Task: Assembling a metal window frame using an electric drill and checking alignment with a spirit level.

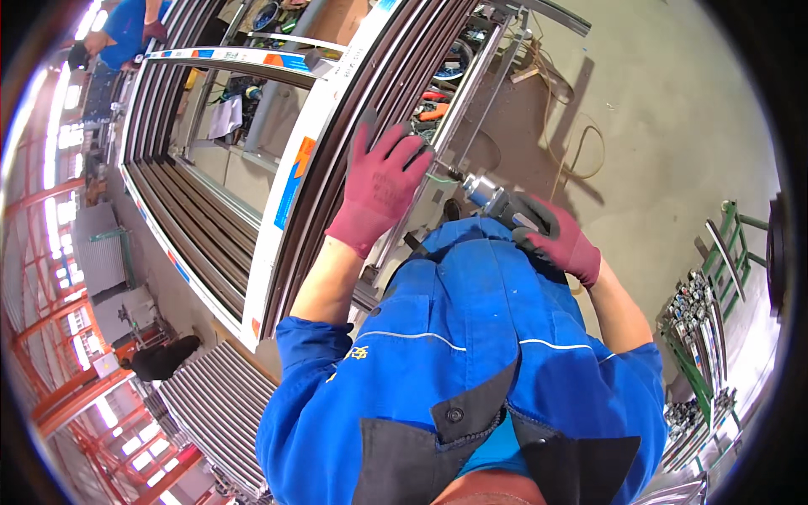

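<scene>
My left hand (380, 189), in a maroon glove with dark fingertips, lies with fingers spread on the side of a stack of brown and white window frames (296, 227). My right hand (562, 240), gloved alike, is wrapped round the dark body of a power drill (486, 194) close to my waist. The drill's silver front and thin tip point left toward the frames, just right of my left fingers. Whether the tip touches a frame I cannot tell.
Tools with orange handles (433, 111) lie beneath the frames, beside a metal rail (471, 93). A yellowish hose (581, 172) curls on the floor. On the right stands a green rack (694, 366) of metal profiles. Another person in blue (126, 34) is at the far left.
</scene>
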The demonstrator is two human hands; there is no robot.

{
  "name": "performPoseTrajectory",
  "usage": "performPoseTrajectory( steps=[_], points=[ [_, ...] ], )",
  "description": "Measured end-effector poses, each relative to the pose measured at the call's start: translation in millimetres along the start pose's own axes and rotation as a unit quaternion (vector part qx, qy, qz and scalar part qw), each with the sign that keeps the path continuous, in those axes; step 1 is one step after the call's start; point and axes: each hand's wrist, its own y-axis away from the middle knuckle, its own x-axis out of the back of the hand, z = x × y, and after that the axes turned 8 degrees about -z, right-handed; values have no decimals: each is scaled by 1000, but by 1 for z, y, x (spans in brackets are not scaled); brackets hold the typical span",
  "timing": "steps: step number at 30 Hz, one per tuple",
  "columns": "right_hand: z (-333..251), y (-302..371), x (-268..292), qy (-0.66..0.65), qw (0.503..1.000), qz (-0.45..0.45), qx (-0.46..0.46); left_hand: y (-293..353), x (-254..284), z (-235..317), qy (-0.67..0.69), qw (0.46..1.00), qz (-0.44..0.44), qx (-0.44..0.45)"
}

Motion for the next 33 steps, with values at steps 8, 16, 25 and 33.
performPoseTrajectory(
  steps=[8,16,25,33],
  points=[
    [-53,-33,3,35,995,18,94,7,78,-81,167,971,145,95],
    [-96,-54,2,87,991,17,102,-103,78,-195,274,952,-112,79],
    [-93,-67,-4,91,992,21,83,-142,-15,-279,180,899,-362,167],
    [-86,-64,-7,87,992,48,75,-149,0,-229,153,882,-419,153]
  ],
)
